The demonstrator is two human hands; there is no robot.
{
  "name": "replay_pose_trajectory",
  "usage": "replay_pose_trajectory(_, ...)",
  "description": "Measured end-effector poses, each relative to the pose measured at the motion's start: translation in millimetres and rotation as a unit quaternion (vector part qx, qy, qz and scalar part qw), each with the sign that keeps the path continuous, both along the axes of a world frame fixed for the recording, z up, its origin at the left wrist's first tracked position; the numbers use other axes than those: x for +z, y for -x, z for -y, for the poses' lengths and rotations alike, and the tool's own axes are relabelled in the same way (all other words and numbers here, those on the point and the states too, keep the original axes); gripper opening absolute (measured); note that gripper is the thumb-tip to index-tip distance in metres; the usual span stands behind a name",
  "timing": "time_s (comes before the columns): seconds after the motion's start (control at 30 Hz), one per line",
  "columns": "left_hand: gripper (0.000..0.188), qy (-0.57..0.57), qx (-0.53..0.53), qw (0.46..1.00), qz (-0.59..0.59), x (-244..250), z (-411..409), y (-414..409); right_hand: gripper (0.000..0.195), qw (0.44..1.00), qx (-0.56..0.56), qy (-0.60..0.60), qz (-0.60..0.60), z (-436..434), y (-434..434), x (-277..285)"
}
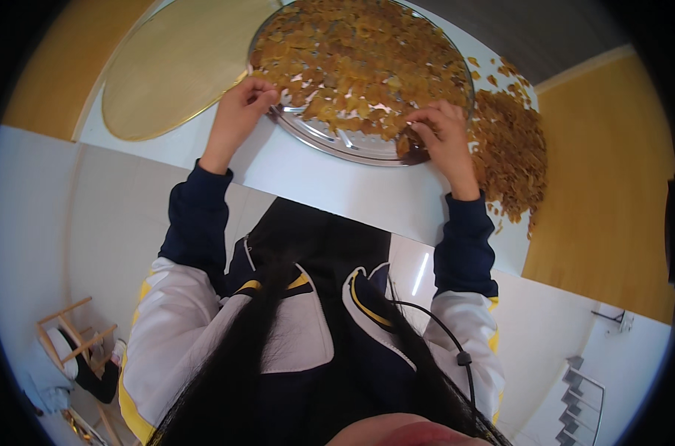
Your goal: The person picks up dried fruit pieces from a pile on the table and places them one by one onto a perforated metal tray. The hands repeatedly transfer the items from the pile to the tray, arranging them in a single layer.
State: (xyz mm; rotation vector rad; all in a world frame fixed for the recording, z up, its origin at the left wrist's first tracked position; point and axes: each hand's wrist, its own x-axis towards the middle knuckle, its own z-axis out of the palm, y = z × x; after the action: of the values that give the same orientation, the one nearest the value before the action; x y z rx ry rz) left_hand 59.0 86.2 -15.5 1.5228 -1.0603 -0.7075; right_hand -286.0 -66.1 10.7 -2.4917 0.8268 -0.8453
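Observation:
A round, shiny metal tray (320, 146) with a perforated base lies before me, mostly covered by thin amber-brown dried slices (359, 61). Its near edge shows bare metal. At the tray's left rim is my left hand (242, 114), thumb and forefinger brought together; whether a slice is between them is too small to tell. My right hand (446, 136) is over the near right part of the tray, fingers curled down beside a few darker slices (403, 146). Its fingertips are close to these slices, but a grip on one cannot be made out.
Right of the tray, a heap of loose brown slices (510, 150) spreads on the white tabletop (337, 181). A flat, rounded gold-coloured panel (170, 72) lies to the left. A black cable (454, 334) hangs by my right arm. Behind at left, a person (86, 362) is beside a wooden stool (75, 329).

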Motion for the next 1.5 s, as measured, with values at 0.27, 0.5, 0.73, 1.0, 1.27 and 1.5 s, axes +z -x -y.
replay_pose_trajectory(0.27, 0.017, -0.045, 0.005, 0.996, 0.079, 0.8, 2.7, 1.5, 0.01, 0.999, -0.033, 0.013, 0.027, 0.8, 3.2, 2.6)
replay_pose_trajectory(0.5, 0.027, -0.048, 0.04, 0.989, 0.13, -18.1, 10.5, -6.1, 0.01, 0.998, -0.04, -0.007, 0.052, 1.0, 3.8, 3.2)
replay_pose_trajectory(0.73, 0.025, -0.07, 0.074, 0.974, 0.204, -14.3, 8.3, 1.1, 0.01, 0.997, -0.051, 0.001, 0.059, 1.2, 5.9, 5.6)
replay_pose_trajectory(1.0, 0.023, -0.004, 0.059, 0.983, 0.173, -24.5, 11.1, 6.3, 0.007, 0.992, -0.06, 0.055, 0.1, 6.2, 14.4, 9.8)
replay_pose_trajectory(1.27, 0.024, -0.013, 0.079, 0.971, 0.225, 11.8, 12.7, 16.9, 0.009, 0.96, -0.182, 0.069, 0.202, 56.4, 81.7, 20.9)
replay_pose_trajectory(1.5, 0.023, 0.008, -0.092, 0.981, 0.169, 40.1, 65.4, 109.1, 0.018, 0.909, -0.416, 0.03, -0.004, 111.8, 156.0, 7.9)
